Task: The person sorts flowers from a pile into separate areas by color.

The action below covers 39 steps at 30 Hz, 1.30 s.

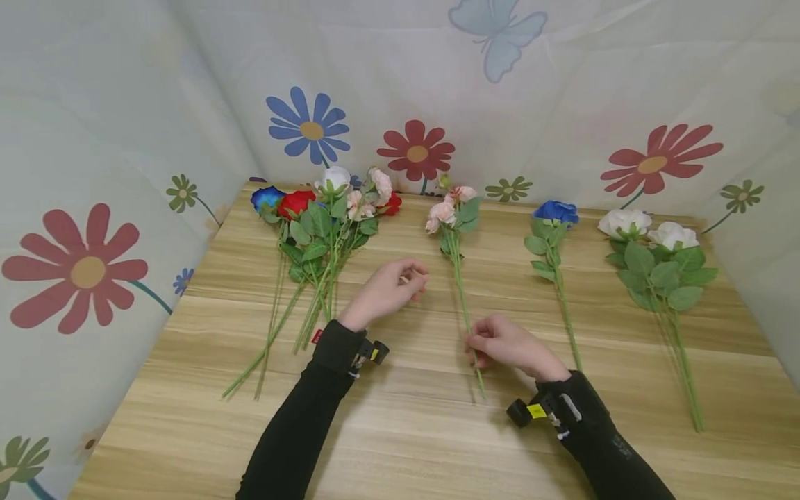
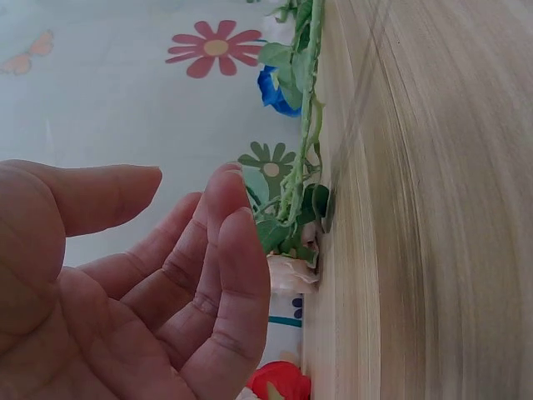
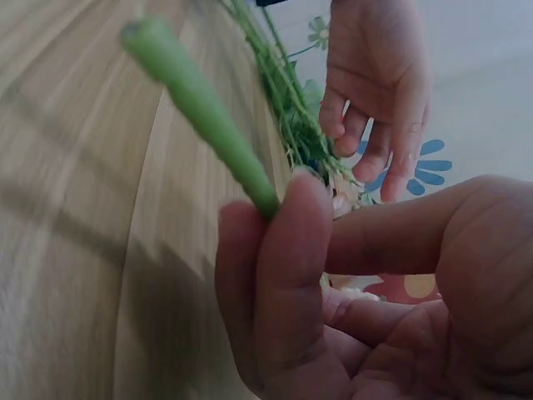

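My right hand [image 1: 509, 344] pinches the lower green stem of a pink flower spray [image 1: 445, 214], whose blooms point to the back of the table. In the right wrist view the cut stem end [image 3: 200, 108] sticks out past the fingertips, raised over the wood. My left hand [image 1: 384, 288] hovers between this spray and the bunch on the left, holding nothing. Its fingers [image 2: 237, 275] are loosely bent, with the thumb apart from them in the left wrist view. Pink petals [image 2: 291, 273] and leaves show beyond those fingertips.
At the left lies a loose bunch with red [image 1: 296, 204], blue [image 1: 267, 198], white and pink blooms, stems crossing. A single blue rose [image 1: 556, 212] lies right of centre, and two white roses [image 1: 673, 236] lie farther right. Flower-printed cloth [image 1: 550, 125] encloses the wooden table [image 1: 412, 444].
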Available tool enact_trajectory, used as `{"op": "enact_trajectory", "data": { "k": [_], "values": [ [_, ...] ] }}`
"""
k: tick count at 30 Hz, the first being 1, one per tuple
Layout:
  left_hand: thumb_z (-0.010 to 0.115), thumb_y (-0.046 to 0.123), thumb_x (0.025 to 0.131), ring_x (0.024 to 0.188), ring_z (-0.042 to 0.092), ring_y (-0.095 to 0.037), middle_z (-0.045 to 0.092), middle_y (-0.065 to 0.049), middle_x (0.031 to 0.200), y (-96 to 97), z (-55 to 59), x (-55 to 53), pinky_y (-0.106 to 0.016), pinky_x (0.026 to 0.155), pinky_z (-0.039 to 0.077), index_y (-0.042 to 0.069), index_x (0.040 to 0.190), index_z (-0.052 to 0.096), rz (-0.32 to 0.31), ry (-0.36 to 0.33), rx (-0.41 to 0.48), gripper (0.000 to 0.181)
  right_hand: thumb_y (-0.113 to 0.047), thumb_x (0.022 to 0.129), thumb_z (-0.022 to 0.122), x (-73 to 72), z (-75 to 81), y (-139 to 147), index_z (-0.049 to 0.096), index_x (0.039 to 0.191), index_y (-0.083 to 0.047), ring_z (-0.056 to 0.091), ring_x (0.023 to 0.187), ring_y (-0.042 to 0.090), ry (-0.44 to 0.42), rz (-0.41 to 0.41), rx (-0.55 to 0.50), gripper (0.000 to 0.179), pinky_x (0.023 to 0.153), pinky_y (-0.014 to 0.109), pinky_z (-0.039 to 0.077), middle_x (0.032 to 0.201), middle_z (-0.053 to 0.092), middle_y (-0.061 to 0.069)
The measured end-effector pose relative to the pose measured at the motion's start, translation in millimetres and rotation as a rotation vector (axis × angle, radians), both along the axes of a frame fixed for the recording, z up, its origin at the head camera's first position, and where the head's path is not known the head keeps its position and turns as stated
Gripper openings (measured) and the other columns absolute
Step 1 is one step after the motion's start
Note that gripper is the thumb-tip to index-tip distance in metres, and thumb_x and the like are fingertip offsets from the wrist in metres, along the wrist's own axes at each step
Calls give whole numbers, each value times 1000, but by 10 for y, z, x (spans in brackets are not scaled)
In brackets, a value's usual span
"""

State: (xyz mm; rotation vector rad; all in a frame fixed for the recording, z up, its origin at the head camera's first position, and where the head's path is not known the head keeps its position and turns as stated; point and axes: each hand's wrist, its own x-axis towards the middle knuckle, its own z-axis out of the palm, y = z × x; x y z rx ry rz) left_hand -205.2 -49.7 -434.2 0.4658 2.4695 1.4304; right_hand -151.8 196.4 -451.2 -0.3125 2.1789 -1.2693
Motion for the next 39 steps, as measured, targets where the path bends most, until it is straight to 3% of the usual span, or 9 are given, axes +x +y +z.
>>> {"op": "enact_trajectory", "data": {
  "k": [6, 12, 19, 29, 33, 39],
  "values": [
    [54, 20, 105, 90, 71, -34, 70, -15, 103, -21, 19, 12, -27, 72, 57, -1, 129, 61, -8, 4, -12, 32, -13, 103, 53, -13, 21, 9, 70, 88, 4, 61, 56, 9, 79, 11, 147, 28, 57, 24, 51, 65, 63, 2],
    [54, 21, 105, 90, 71, -33, 70, -14, 103, -44, 32, 16, -26, 70, 55, 0, 129, 61, -5, 8, -15, 32, -16, 101, 56, -26, 15, 13, 67, 83, -1, 58, 53, 11, 222, -19, 279, 25, 52, 25, 44, 60, 64, 3],
    [53, 22, 106, 89, 70, -34, 70, -18, 105, -58, 30, 8, -25, 68, 51, 1, 129, 61, -16, 20, -27, 33, -20, 98, 62, -86, -38, -86, 66, 79, -3, 53, 47, 10, 341, -75, 319, 26, 48, 24, 40, 56, 62, 3],
    [53, 22, 106, 90, 70, -34, 70, -19, 107, -49, 37, 4, -25, 69, 52, 1, 130, 60, -26, 16, -37, 33, -17, 97, 62, -90, -131, -173, 57, 53, -11, 48, 40, 10, 354, -90, 333, 45, 46, 24, 37, 43, 52, -5],
    [53, 22, 106, 91, 70, -34, 70, -18, 107, -52, 34, 9, -25, 70, 52, 1, 131, 60, -28, 16, -37, 33, -14, 97, 60, -81, -140, -172, 52, 50, -14, 50, 38, 8, 380, -66, 318, 47, 47, 25, 40, 42, 51, -6],
    [53, 22, 106, 90, 70, -34, 70, -17, 106, -54, 27, 13, -26, 70, 52, 1, 130, 60, -23, 19, -35, 33, -13, 96, 57, -66, -147, -178, 59, 51, -9, 49, 37, 7, 370, -40, 305, 45, 47, 25, 39, 42, 54, -4]
  ]
}}
